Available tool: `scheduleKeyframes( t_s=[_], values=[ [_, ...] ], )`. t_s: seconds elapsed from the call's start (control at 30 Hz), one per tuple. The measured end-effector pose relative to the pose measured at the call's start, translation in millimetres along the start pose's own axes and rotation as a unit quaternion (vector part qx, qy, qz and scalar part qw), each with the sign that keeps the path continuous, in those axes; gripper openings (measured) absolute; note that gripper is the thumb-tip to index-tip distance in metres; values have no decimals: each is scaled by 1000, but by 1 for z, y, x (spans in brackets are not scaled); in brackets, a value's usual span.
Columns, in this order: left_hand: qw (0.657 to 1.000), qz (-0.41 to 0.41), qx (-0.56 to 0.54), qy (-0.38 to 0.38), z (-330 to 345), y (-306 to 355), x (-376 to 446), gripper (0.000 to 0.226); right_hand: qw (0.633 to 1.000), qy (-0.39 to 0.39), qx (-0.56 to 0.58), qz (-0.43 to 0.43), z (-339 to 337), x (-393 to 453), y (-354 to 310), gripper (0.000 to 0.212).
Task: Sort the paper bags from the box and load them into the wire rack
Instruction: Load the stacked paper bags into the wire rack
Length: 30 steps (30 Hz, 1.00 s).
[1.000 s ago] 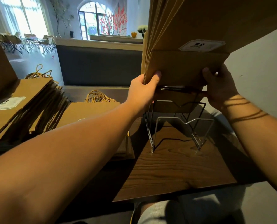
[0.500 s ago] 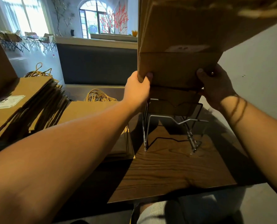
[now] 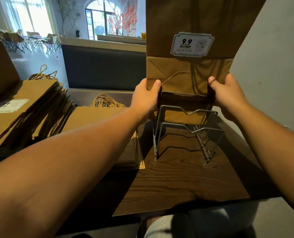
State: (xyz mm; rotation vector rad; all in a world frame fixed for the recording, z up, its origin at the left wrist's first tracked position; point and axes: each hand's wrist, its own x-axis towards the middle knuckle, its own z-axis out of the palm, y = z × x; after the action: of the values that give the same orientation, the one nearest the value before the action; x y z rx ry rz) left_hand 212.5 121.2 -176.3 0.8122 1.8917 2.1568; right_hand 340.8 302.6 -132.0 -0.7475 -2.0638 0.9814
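At nine o'clock a slumped pile of flat paper bags point(image 3: 27, 107) lies on the dark wood surface point(image 3: 177, 177), a white label facing up on the top one and twisted cord handles sticking out at its far end. Just right of it, toward ten o'clock, a second flat stack point(image 3: 98, 117) rests with a tangle of cord handles point(image 3: 106, 101) at its far edge. The left hand point(image 3: 147, 97) reaches in across this stack and grasps the lower left corner of an upright bundle of bags point(image 3: 189, 48), thumb on the near face and fingers behind. The bundle stands at twelve o'clock, bottom fold down, a white sticker point(image 3: 191, 44) printed "9.9" on the front bag. Its lower edge is just above the wire rack point(image 3: 185, 131), which sits on the surface directly below; a brown panel shows behind the rack's rear wire loops, probably a bag already in a slot, though the shadow makes that hard to confirm. At one o'clock the right hand point(image 3: 228, 95) clasps the bundle's lower right corner the same way, thumb forward. A pale wall point(image 3: 276, 66) fills three o'clock.
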Motion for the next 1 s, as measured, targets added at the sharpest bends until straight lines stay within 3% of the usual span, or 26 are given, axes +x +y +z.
scheduleKeyframes(
  t_s=[0.2,0.3,0.37,0.47,0.6,0.73,1.0],
  values=[
    [998,9,63,10,1,1,2,21,999,31,9,22,9,3,14,38],
    [986,10,167,-5,-1,-5,0,24,998,16,-12,51,11,1,22,46],
    [972,8,235,-18,-4,-11,1,35,996,0,-33,86,12,-4,24,58],
    [949,12,313,-29,-11,-19,1,40,996,-5,-32,85,11,-8,25,37],
    [905,12,424,-32,-24,-29,-6,40,995,-9,-52,80,9,-11,25,41],
    [849,10,526,-46,-29,-36,-10,42,997,-14,-57,57,9,-13,25,27],
    [864,52,500,-20,-28,-27,-11,36,998,50,-23,20,8,-15,31,23]
  ],
)
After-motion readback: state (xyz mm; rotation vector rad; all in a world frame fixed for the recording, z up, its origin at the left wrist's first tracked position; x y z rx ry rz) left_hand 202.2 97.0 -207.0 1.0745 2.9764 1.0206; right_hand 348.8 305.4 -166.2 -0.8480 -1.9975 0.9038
